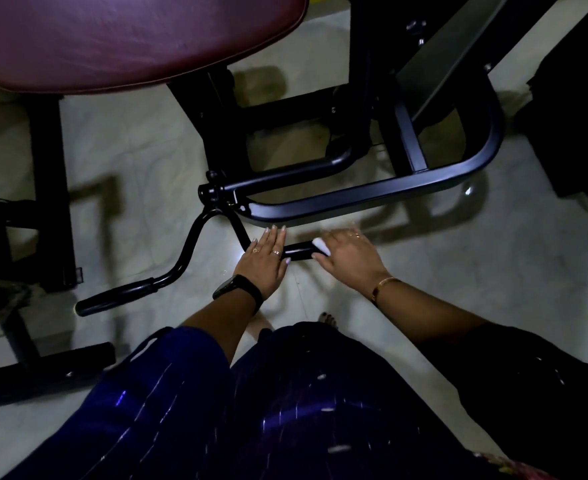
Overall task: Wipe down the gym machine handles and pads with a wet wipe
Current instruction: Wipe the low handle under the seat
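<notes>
Now | left hand [266, 258] lay flat on stiff handle [299, 252] | right hand [349, 259] pressed limp wipe [321, 245], best bunched; clasp blurred, cannot tell.

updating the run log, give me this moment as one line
step: wiping handle | left hand: rests on bar | right hand: holds wet wipe against handle

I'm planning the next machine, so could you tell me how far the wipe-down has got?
Nothing shows as finished. In hand: the right hand presses a wet wipe on the right handle, left hand resting beside it. Remaining, apparently: the other handle and maroon pad.
</notes>
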`<state>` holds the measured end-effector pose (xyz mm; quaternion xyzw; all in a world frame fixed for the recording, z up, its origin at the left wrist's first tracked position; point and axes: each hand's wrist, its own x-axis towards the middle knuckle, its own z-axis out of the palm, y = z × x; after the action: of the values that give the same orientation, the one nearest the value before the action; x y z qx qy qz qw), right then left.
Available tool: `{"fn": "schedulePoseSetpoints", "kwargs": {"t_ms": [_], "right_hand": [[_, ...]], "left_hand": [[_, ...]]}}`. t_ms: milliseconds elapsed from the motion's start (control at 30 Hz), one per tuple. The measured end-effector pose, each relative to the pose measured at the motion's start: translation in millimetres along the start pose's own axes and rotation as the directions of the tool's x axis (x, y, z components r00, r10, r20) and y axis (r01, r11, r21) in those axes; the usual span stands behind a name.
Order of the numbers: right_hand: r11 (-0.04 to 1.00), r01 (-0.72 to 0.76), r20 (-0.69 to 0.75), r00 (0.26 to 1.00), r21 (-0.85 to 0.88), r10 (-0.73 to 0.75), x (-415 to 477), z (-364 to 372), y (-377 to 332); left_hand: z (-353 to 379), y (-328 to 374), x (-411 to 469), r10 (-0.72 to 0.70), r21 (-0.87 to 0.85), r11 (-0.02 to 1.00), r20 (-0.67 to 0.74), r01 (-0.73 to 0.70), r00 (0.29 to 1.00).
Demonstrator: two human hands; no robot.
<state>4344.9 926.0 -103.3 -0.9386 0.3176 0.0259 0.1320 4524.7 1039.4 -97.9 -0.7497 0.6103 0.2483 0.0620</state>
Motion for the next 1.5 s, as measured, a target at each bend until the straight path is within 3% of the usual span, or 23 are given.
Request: {"fn": "schedulePoseSetpoints", "kwargs": {"t_ms": [100, 200, 267, 367, 467, 533, 700, 800, 1033, 1167, 1233, 1500], "right_hand": [[0.919, -0.249, -0.034, 0.962, 0.305, 0.272, -22, -1, 7], [0.614, -0.491, 0.042, 0.801, 0.618, 0.597, -28, -1, -15], [0.447, -0.490, 0.046, 0.711, 0.749, 0.702, -27, -2, -34], [0.431, -0.436, 0.043, 0.741, 0.790, 0.671, -21, -5, -50], [0.502, -0.474, 0.103, 0.794, 0.723, 0.600, -2, -7, -42], [0.513, -0.522, 0.136, 0.779, 0.681, 0.612, 8, -9, -28], [0.284, -0.673, 0.305, 0.616, 0.684, 0.726, -8, -12, -6], [0.121, -0.673, 0.333, 0.505, 0.729, 0.797, -23, -7, -18], [0.061, -0.642, 0.394, 0.539, 0.764, 0.745, -8, -21, -28], [-0.209, -0.621, 0.554, 0.435, 0.756, 0.710, 3, -20, -26], [-0.231, -0.611, 0.552, 0.410, 0.757, 0.726, -2, -22, -25], [-0.201, -0.609, 0.578, 0.521, 0.767, 0.628, 5, -17, -16]], "left_hand": [[1, 0, -1, -0.006, -0.020, 1.000, -0.021, 0.006, 1.000], [1, 2, 0, 0.013, -0.022, 1.000, -0.056, -0.015, 0.998], [-1, 4, 3, 0.049, -0.003, 0.999, -0.065, -0.049, 0.997], [-2, 9, 10, 0.101, 0.005, 0.995, -0.041, -0.101, 0.994], [-2, 10, 12, 0.114, -0.032, 0.993, -0.041, -0.116, 0.993], [-2, 10, 11, 0.113, -0.044, 0.992, -0.044, -0.115, 0.993], [-4, 11, 11, 0.111, -0.073, 0.991, -0.038, -0.114, 0.993], [-4, 11, 11, 0.101, -0.061, 0.993, -0.040, -0.103, 0.994], [-3, 13, 10, 0.069, -0.056, 0.996, -0.040, -0.071, 0.997], [-3, 15, 9, 0.043, -0.039, 0.998, -0.031, -0.044, 0.999], [-3, 16, 9, 0.027, -0.032, 0.999, -0.021, -0.028, 0.999], [-3, 19, 9, -0.001, -0.040, 0.999, -0.013, 0.000, 1.000]]}}
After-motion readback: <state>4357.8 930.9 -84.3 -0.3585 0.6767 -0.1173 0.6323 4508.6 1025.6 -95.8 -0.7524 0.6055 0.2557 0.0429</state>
